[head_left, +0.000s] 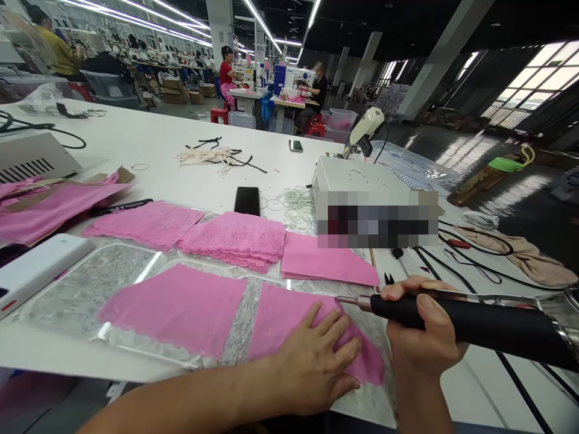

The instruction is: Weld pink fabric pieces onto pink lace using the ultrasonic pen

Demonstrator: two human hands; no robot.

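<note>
My left hand (pixel 319 358) lies with spread fingers on a pink fabric panel (pixel 275 319), pressing it to the clear, grey-patterned template (pixel 237 334). My right hand (pixel 423 337) is wrapped round a thick black-handled tool (pixel 488 322) with a thin metal tip. That tip reaches the panel's upper edge, just beyond my left fingertips. Small dark pointed tips (pixel 389 279) show beside my right fingers; what they belong to is partly hidden. Another pink panel (pixel 176 310), with a scalloped edge, lies flat on the left. Behind are stacks of pink lace pieces (pixel 235 238) and plain pink pieces (pixel 325 259).
A grey box machine (pixel 362 178) stands behind the stacks, its front blurred. Near it are a black phone (pixel 247 201) and tangled thin cords (pixel 296 205). Cables (pixel 456 277) cross the table at right. A white device (pixel 43 268) lies at left. People work at sewing machines beyond.
</note>
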